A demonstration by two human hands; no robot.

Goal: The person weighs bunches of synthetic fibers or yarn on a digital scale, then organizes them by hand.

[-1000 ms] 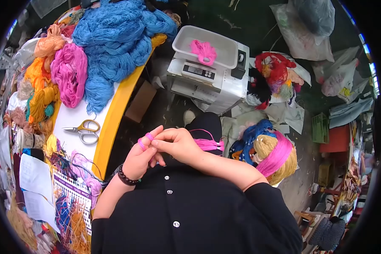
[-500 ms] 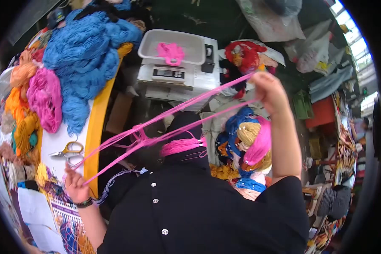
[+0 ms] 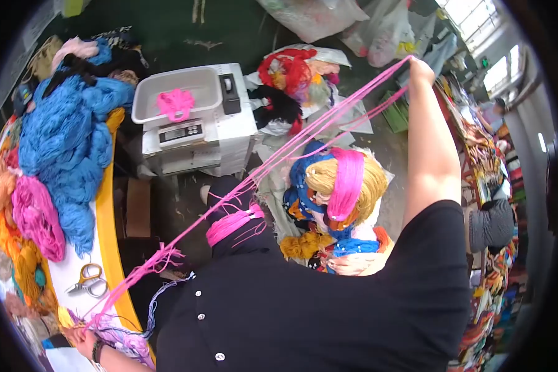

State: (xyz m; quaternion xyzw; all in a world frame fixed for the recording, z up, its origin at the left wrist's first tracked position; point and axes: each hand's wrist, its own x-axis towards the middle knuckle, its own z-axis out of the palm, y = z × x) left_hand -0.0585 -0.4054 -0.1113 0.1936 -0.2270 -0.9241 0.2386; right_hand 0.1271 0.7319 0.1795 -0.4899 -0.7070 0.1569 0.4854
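Observation:
Long strands of pink yarn (image 3: 249, 181) stretch diagonally across my body, pulled taut between my two hands. Raised at the upper right, my right hand (image 3: 421, 71) is closed around one end. My left hand (image 3: 80, 338) grips the other end low at the left, beside the table edge; its fingers are partly hidden by yarn. Loose ends and a tangled clump hang along the lower half of the strands. A tied bundle of pink yarn (image 3: 234, 225) lies across my leg. Close to my left hand, scissors (image 3: 88, 283) with yellow-and-grey handles rest on the table.
Blue yarn (image 3: 68, 139) and a magenta skein (image 3: 37, 217) are heaped on the yellow-edged table (image 3: 108, 248). Ahead, a plastic tub (image 3: 146, 99) with pink yarn sits on a scale (image 3: 181, 131). Mixed skeins (image 3: 347, 183) are piled right of my legs. Plastic bags (image 3: 316, 15) lie further off.
My right hand has moved outward and up, my left hand down toward the table. The pink strands, spread as a wide loop before, are now drawn closer together and longer. The view has shifted right.

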